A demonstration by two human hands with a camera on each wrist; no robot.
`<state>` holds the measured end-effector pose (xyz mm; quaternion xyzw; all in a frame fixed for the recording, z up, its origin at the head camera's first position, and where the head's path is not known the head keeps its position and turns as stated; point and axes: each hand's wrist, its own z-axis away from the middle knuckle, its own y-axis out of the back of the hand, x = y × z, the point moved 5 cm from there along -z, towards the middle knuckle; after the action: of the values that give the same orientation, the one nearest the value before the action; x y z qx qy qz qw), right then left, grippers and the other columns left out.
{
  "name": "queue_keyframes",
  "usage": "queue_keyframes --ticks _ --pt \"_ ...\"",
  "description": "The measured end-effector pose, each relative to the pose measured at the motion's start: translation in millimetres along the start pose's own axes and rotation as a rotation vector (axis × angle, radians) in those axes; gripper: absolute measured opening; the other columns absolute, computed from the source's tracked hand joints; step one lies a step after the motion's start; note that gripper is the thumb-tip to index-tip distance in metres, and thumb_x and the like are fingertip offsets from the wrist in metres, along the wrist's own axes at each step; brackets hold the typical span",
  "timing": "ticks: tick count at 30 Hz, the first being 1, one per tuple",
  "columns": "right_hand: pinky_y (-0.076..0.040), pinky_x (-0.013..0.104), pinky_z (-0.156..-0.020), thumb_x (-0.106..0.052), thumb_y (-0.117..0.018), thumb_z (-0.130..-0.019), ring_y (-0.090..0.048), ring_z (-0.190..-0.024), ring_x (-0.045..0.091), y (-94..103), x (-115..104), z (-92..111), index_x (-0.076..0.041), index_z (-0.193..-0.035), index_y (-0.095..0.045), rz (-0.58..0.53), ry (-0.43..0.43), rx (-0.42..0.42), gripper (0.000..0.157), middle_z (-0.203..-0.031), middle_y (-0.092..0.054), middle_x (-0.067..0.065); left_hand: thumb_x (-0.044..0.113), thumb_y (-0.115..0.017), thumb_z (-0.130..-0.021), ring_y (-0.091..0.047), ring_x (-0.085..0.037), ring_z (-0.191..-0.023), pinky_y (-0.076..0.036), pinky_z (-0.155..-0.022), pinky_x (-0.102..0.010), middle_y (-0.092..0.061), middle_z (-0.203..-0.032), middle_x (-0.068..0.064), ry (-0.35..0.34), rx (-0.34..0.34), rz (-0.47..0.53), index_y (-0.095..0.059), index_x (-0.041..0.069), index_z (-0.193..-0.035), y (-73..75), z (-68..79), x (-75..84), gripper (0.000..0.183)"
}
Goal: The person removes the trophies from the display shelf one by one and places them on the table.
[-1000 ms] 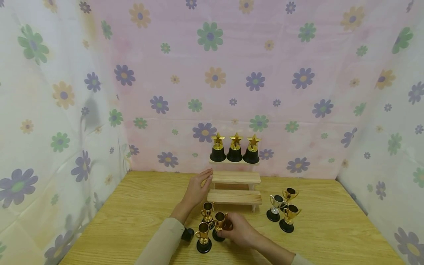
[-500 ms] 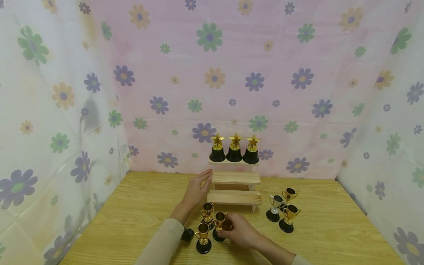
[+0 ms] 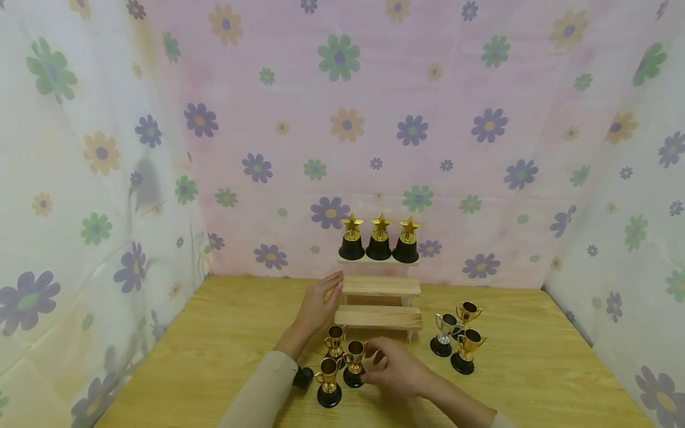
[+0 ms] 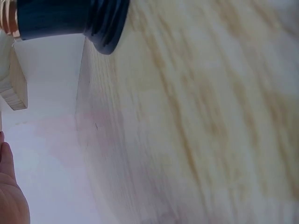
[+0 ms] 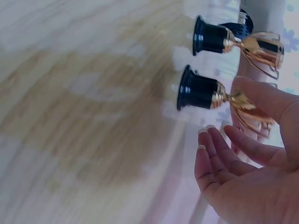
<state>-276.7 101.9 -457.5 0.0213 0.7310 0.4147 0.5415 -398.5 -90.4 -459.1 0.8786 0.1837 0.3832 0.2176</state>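
My left hand point(image 3: 317, 306) has its straight fingers against the left side of a small wooden step stand point(image 3: 381, 287). My right hand point(image 3: 400, 370) is beside a gold trophy cup point(image 3: 355, 355), fingers loosely bent and spread off it. In the right wrist view, that trophy's black base point(image 5: 198, 91) stands near my thumb, and the palm holds nothing. Two more gold trophy cups, one behind point(image 3: 335, 340) and one in front point(image 3: 329, 375), stand close by. At the left wrist view's top corner shows a black trophy base point(image 4: 56, 18).
Three star trophies point(image 3: 379, 246) line the stand's top step. To the right, a silver trophy cup point(image 3: 443, 339) stands with two gold trophy cups point(image 3: 466, 355) on the wooden table point(image 3: 524, 362). Flowered cloth point(image 3: 374, 95) encloses the back and sides.
My right hand has let go of the gold trophy cup and drawn back slightly to the right, its fingers opening. The cup stays upright in place. My left hand has not moved.
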Motion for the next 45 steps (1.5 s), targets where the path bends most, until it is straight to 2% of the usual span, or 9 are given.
queue_keyframes --ticks 3,8,18,22,27,31,36,40,45 --pt "-0.057 0.041 -0.080 -0.018 -0.082 -0.087 -0.063 -0.097 0.032 10.5 -2.1 3.2 0.000 -0.121 -0.065 0.011 0.007 0.014 0.041 -0.115 -0.066 0.016 0.018 -0.054 -0.108 -0.053 -0.038 -0.136 -0.042 -0.113 -0.050 -0.059 -0.142 -0.022 -0.007 -0.005 -0.006 -0.063 -0.008 -0.134 1.1 -3.6 0.9 0.037" --pt "-0.055 0.042 -0.079 -0.020 -0.080 -0.090 -0.062 -0.099 0.034 26.6 -2.7 8.2 0.004 -0.125 -0.063 0.010 0.014 0.038 0.046 -0.118 -0.065 0.020 0.017 -0.055 -0.108 -0.054 -0.038 -0.135 -0.043 -0.112 -0.052 -0.060 -0.142 -0.020 -0.016 0.003 -0.017 -0.064 -0.007 -0.133 3.9 -7.3 4.1 0.036" --pt "-0.052 0.054 -0.089 -0.032 -0.078 -0.092 -0.061 -0.108 0.033 58.7 -10.3 18.3 -0.005 -0.127 -0.064 0.059 -0.041 0.083 0.047 -0.121 -0.065 0.013 0.019 -0.054 -0.108 -0.055 -0.037 -0.134 -0.045 -0.111 -0.051 -0.061 -0.140 -0.023 -0.038 0.006 -0.026 -0.064 -0.007 -0.133 3.8 -10.0 2.5 0.037" --pt "-0.053 0.052 -0.091 -0.034 -0.077 -0.093 -0.062 -0.108 0.031 70.5 -13.3 20.2 -0.002 -0.130 -0.062 0.078 -0.042 0.105 0.051 -0.122 -0.065 0.011 0.018 -0.055 -0.108 -0.056 -0.037 -0.134 -0.045 -0.110 -0.051 -0.061 -0.141 -0.020 -0.038 0.011 -0.031 -0.064 -0.007 -0.133 3.7 -8.6 2.4 0.037" --pt "-0.053 0.052 -0.092 -0.033 -0.076 -0.094 -0.062 -0.110 0.033 90.2 -17.6 21.8 -0.003 -0.134 -0.061 0.094 -0.039 0.154 0.052 -0.127 -0.064 0.015 0.018 -0.055 -0.108 -0.055 -0.038 -0.134 -0.044 -0.111 -0.053 -0.061 -0.141 -0.019 -0.033 0.004 -0.032 -0.064 -0.008 -0.133 2.8 -6.4 2.4 0.037" --pt "-0.051 0.052 -0.096 -0.031 -0.074 -0.096 -0.061 -0.114 0.036 107.0 -20.1 20.9 -0.005 -0.135 -0.060 0.118 -0.036 0.209 0.049 -0.131 -0.063 0.015 0.020 -0.054 -0.108 -0.054 -0.037 -0.135 -0.044 -0.111 -0.051 -0.060 -0.142 -0.020 -0.021 0.000 -0.028 -0.063 -0.007 -0.134 2.1 -4.4 1.3 0.038" --pt "-0.051 0.053 -0.097 -0.031 -0.072 -0.097 -0.060 -0.115 0.034 126.8 -23.9 18.4 -0.002 -0.137 -0.057 0.160 -0.046 0.257 0.052 -0.132 -0.061 0.014 0.020 -0.054 -0.108 -0.054 -0.037 -0.135 -0.044 -0.111 -0.051 -0.060 -0.141 -0.022 -0.022 -0.002 -0.018 -0.064 -0.006 -0.134 1.4 -2.3 0.0 0.038" --pt "-0.051 0.057 -0.098 -0.025 -0.071 -0.098 -0.059 -0.117 0.040 143.1 -25.1 13.3 0.003 -0.140 -0.053 0.169 -0.037 0.288 0.053 -0.135 -0.058 0.022 0.018 -0.055 -0.108 -0.055 -0.038 -0.134 -0.044 -0.111 -0.052 -0.060 -0.140 -0.023 -0.028 0.000 -0.013 -0.064 -0.007 -0.133 0.9 -1.3 -0.1 0.037" --pt "-0.053 0.056 -0.096 -0.029 -0.070 -0.099 -0.057 -0.120 0.042 159.9 -18.0 4.2 0.001 -0.144 -0.050 0.167 -0.084 0.324 0.058 -0.139 -0.055 0.023 0.019 -0.055 -0.108 -0.055 -0.038 -0.134 -0.044 -0.111 -0.052 -0.061 -0.140 -0.023 -0.023 0.000 -0.017 -0.064 -0.007 -0.133 0.6 -0.3 0.3 0.037"
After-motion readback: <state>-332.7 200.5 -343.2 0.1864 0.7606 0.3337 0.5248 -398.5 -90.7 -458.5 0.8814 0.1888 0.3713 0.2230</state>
